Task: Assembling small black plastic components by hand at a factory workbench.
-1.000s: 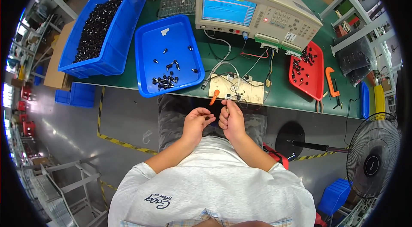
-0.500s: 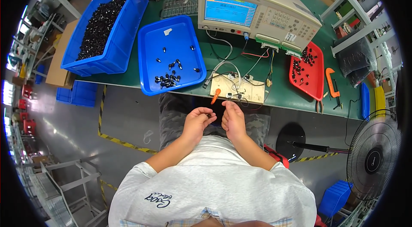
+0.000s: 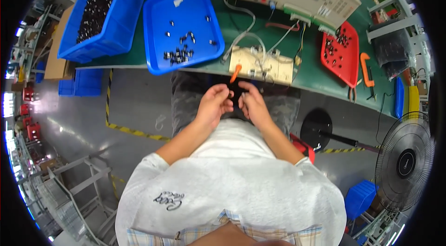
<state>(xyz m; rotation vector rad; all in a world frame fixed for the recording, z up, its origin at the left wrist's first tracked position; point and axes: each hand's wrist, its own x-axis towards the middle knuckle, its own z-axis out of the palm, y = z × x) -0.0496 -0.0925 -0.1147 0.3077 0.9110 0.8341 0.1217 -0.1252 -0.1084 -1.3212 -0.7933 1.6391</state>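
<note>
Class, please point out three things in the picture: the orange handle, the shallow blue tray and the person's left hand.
Orange handle [image 3: 236, 73]: head view, middle of its length.
Shallow blue tray [image 3: 190, 16]: head view, bare floor inside it.
Left hand [image 3: 212, 106]: head view, middle of the hand.

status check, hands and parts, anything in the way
Left hand, right hand near each other, gap between, grip unclear. Small black parts in blue tray. Orange handle just ahead, possible snag.

Left hand [image 3: 214, 105], right hand [image 3: 253, 106] near orange lever [image 3: 236, 74]
</note>
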